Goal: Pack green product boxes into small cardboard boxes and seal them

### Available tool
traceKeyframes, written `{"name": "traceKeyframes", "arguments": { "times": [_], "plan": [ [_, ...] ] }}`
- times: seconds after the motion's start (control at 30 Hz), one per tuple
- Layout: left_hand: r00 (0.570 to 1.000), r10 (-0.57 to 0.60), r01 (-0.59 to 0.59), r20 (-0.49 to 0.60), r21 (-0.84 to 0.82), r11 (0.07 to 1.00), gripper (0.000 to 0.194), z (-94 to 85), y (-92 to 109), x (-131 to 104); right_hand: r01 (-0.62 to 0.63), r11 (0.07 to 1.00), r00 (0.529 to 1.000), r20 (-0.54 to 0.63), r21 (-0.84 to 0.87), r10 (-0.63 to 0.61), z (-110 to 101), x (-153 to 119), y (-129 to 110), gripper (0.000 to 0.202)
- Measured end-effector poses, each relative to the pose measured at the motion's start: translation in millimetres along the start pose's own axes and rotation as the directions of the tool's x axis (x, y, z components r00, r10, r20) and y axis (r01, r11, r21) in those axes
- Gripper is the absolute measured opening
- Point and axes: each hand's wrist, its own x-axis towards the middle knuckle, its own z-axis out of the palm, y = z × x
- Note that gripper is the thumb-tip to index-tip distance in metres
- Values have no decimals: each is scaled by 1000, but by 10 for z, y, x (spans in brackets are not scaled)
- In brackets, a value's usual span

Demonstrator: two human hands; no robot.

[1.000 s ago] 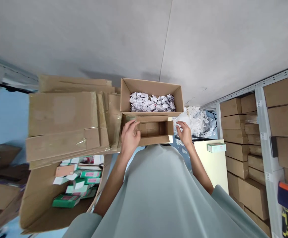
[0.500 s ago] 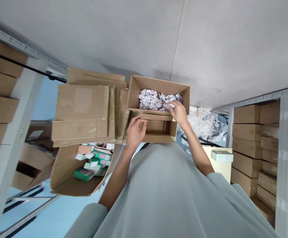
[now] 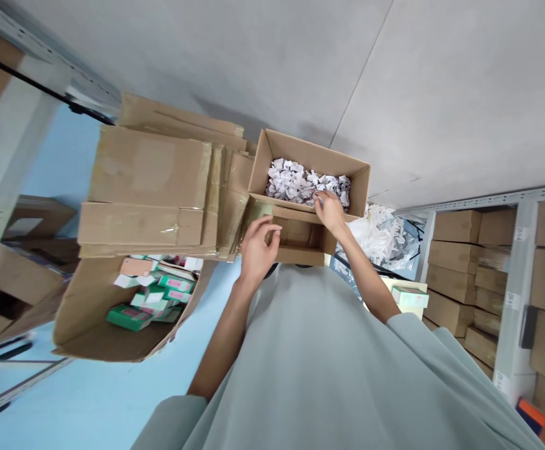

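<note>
Dipping right hand into crumpled paper, left hand at small box

Working over two open boxes, side by side. Seeing crumpled paper inside the larger box, against the wall. Right fingers drawn narrow at the paper; can't tell about grip. Left fingers curled, slightly apart, by the left end of small box; can't tell about contact. Also seeing flattened cardboard to the left, above a carton of green-and-white packs. Shredded white paper just right.
</note>
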Motion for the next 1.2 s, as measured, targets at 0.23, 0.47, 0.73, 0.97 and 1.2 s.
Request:
{"name": "traceKeyframes", "arguments": {
  "times": [0.23,0.47,0.73,0.97,1.2],
  "plan": [
    [998,42,-40,53,-26,999,17,40,5,17,-38,993,999,-4,-115,38,-5,-43,-93,41],
    [994,93,-90,64,-49,995,17,85,-31,52,-95,987,995,20,-126,99,-35,-62,-144,38],
    [989,120,-118,82,-27,993,18,47,-32,233,-129,986,990,43,-101,134,-63,-117,-211,35],
    [971,198,-214,135,115,970,34,210,-143,818,-200,980,973,116,-24,201,-112,-31,-186,32],
    [938,221,-274,266,184,944,53,390,-272,986,-246,961,941,205,-130,269,-381,393,98,39]
  ]
}}
